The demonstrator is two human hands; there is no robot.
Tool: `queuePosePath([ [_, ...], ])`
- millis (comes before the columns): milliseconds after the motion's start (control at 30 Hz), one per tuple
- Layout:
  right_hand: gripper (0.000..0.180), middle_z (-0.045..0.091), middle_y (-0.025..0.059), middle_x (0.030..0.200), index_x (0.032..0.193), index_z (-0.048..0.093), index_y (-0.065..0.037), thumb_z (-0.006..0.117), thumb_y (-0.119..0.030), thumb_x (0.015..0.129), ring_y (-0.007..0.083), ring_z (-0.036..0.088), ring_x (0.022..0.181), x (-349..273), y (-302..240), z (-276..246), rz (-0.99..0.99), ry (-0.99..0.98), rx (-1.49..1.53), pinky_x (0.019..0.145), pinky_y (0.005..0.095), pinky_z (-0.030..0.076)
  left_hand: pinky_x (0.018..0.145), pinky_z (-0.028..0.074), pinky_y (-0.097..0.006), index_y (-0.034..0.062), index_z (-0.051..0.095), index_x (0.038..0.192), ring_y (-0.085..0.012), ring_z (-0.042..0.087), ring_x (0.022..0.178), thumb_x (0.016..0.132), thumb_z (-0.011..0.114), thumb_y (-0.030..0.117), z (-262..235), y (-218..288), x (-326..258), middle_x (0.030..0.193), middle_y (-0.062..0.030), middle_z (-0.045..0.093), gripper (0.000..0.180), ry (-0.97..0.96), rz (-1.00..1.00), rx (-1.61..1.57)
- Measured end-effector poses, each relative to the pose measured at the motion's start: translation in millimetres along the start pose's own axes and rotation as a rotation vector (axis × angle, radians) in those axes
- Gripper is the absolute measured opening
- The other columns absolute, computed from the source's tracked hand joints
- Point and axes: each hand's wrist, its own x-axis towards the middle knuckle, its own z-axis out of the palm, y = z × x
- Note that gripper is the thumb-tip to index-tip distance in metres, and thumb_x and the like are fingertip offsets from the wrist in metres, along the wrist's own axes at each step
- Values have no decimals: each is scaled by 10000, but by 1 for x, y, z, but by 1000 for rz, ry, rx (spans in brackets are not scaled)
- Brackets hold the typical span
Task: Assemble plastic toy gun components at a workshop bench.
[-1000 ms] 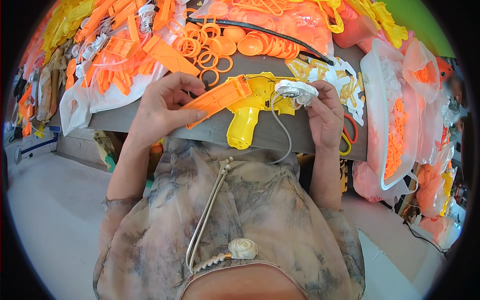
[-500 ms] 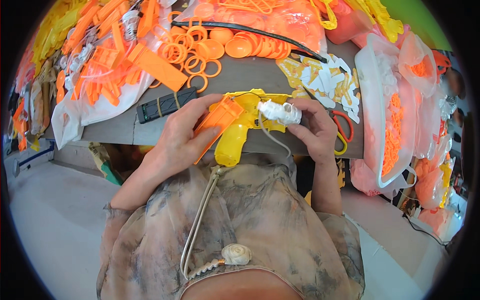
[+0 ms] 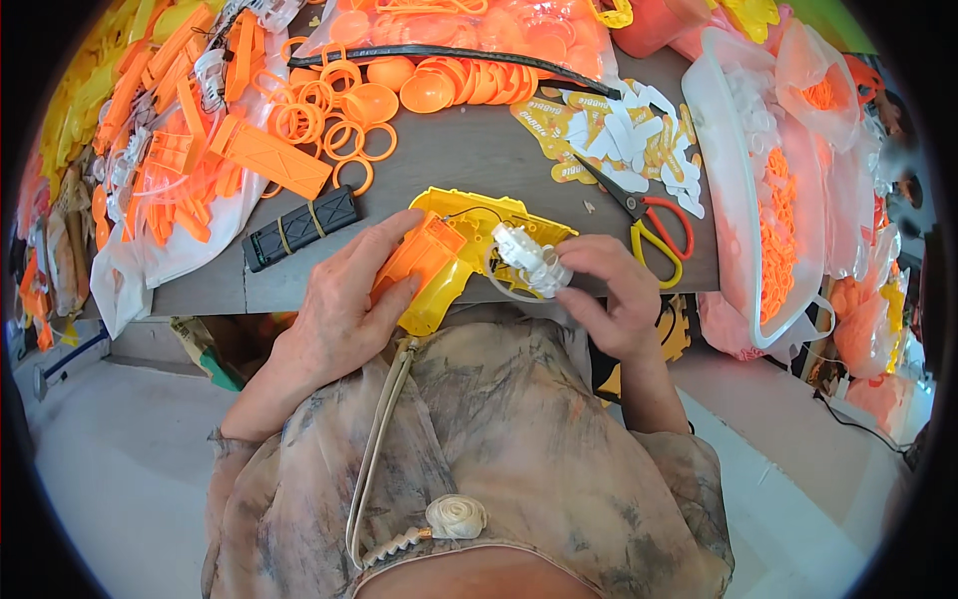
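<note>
My left hand (image 3: 344, 285) is closed round an orange plastic box (image 3: 424, 250) that lies over the handle of a yellow toy-gun shell half (image 3: 431, 307). The shell's hollow inside faces up at the table's front edge. Between the thumb and fingers of my right hand (image 3: 619, 290) is a white and clear plastic mechanism (image 3: 534, 262), held over the right part of the shell. A thin dark wire (image 3: 474, 212) arches from the orange box toward the mechanism. Below the mechanism curls a pale flexible tube (image 3: 504, 290).
Scissors (image 3: 639, 212) with red and yellow handles lie right of the shell, near a pile of stickers (image 3: 639, 135). At left are a black banded block (image 3: 299, 228) and orange parts (image 3: 269, 157). A white basket (image 3: 733, 200) holds small orange pieces at right.
The mechanism has come down and left toward the shell, and its tube has curled in underneath. The orange box has shifted left with my left hand. The whole view has shifted slightly.
</note>
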Motion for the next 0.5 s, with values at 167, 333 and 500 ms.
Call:
queuePosePath([
  [167,316,621,167,998,1004,584,38,668,41,699,262,623,866,-13,-4,6,-97,51,-76,760,329,497,659,485,-330,0,499,1245,-271,597,735,810,643,37,1,3,-1,901,-169,598,460,-17,-76,-52],
  [333,289,598,123,981,1002,576,28,639,46,720,190,603,849,-25,-8,5,374,265,113,729,289,488,609,457,-297,2,506,1244,-214,545,649,807,657,45,12,-4,1,834,-135,575,464,-10,1,-111],
  [500,292,558,92,947,988,575,-11,645,40,709,214,577,843,-27,-10,-8,320,84,-388,712,298,475,604,453,-283,9,507,1248,-183,540,651,799,663,36,13,-4,1,809,-119,571,476,0,-19,-84],
])
